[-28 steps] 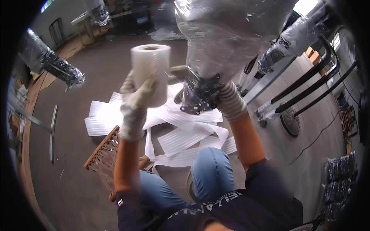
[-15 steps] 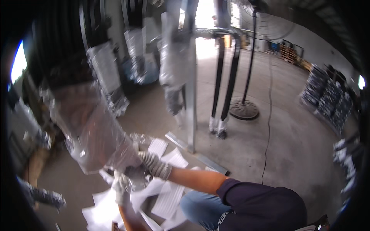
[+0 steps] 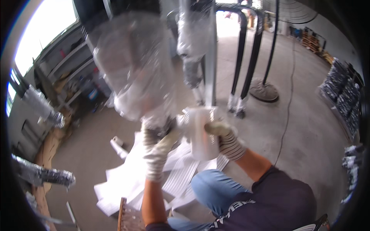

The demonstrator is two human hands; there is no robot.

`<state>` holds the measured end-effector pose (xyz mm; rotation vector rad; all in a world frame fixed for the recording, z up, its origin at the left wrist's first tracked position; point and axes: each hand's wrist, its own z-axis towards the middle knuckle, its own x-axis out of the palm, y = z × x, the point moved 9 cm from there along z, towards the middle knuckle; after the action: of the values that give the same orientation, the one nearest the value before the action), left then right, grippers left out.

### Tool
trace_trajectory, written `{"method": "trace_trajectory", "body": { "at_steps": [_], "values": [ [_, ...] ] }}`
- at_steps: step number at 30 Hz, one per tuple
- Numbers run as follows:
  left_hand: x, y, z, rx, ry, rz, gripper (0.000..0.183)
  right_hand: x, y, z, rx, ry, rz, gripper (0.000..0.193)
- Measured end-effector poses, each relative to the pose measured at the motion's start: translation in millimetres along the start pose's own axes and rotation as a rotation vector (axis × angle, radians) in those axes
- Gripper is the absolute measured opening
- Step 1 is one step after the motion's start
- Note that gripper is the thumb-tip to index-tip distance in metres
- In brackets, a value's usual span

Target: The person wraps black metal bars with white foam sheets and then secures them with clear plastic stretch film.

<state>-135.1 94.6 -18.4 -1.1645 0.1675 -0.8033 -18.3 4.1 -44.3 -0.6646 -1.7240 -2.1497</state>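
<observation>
A large dark part hangs before me, its lower length wrapped in clear plastic film (image 3: 133,73) that narrows toward the bottom. My left hand (image 3: 155,156), in a striped white work glove, is closed around the narrow wrapped lower end, where a dark bit shows between the fingers. To its right, my right hand (image 3: 226,139), gloved alike, grips a roll of clear plastic film (image 3: 198,136). The roll is held nearly upright, close to the wrapped end. Motion blur hides whether a strip of film joins the two.
White sheets (image 3: 123,173) lie scattered on the floor below my hands. A metal post (image 3: 210,73) rises just behind the roll. Other film-wrapped parts (image 3: 190,42) hang nearby. Beyond stand black padded bars (image 3: 239,57) and a fan base (image 3: 264,90); shelves (image 3: 71,61) line the left.
My right hand has moved from the wrapped end out to the right, and the film roll now shows plainly in it. My left hand has risen onto the wrapped end. The view has shifted left.
</observation>
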Motion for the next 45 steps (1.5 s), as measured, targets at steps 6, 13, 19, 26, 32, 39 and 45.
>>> {"method": "trace_trajectory", "body": {
  "at_steps": [6,13,19,26,32,39,45],
  "values": [
    [10,4,-6,0.031,0.283,-0.577,0.063,38,21,2,-0.113,0.001,0.081,0.047],
    [15,-29,-14,0.291,-0.082,0.59,0.072,27,28,-7,0.193,-0.059,0.103,0.048],
    [20,-2,-45,0.403,-0.042,0.4,0.081,69,27,-7,-0.049,-0.058,-0.011,0.07],
    [-6,13,-38,0.167,-0.052,0.035,0.082,97,28,-24,-0.534,0.056,-0.659,0.092],
    [-20,-15,-42,0.145,-0.048,0.062,0.084,94,16,-7,-0.412,-0.035,-0.378,0.095],
    [-8,-76,-62,0.039,-0.037,0.159,0.101,106,12,-3,-0.517,0.022,-0.473,0.09],
    [-39,-79,-65,-0.054,-0.284,0.448,0.088,71,14,34,-0.627,0.015,-0.452,0.063]
  ]
}}
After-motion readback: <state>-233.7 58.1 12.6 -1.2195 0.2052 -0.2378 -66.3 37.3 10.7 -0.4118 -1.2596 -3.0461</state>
